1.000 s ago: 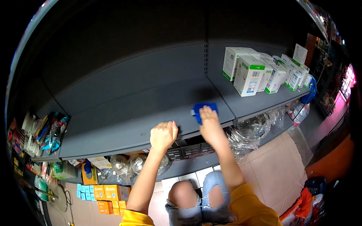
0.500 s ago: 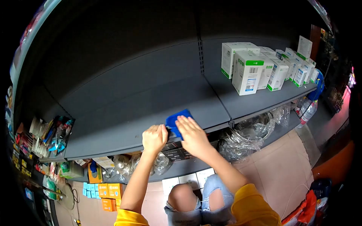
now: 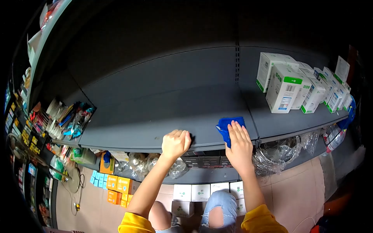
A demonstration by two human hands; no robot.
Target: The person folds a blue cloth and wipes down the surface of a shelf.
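Note:
A blue cloth point(image 3: 224, 127) lies bunched on the dark grey shelf point(image 3: 155, 112), close to its front edge and just left of a seam. My right hand point(image 3: 239, 149) presses on it with long, nearly straight fingers held together, and some of the cloth shows past the fingertips and to the left. Farther left, my left hand point(image 3: 175, 144) is curled into a fist at the shelf's front edge, with nothing visible in it.
White and green boxes point(image 3: 285, 91) stand on the shelf at right. Packaged goods point(image 3: 64, 120) crowd its left end. Below are plastic-wrapped metal rings point(image 3: 276, 153), white boxes point(image 3: 200, 193) on the floor by my knees, and orange boxes point(image 3: 119, 184). A cable point(image 3: 79, 186) lies at lower left.
My right hand has slid the blue cloth rightward along the shelf, toward the seam. The left fist stays near the edge, now farther from the right hand. The camera view has shifted left.

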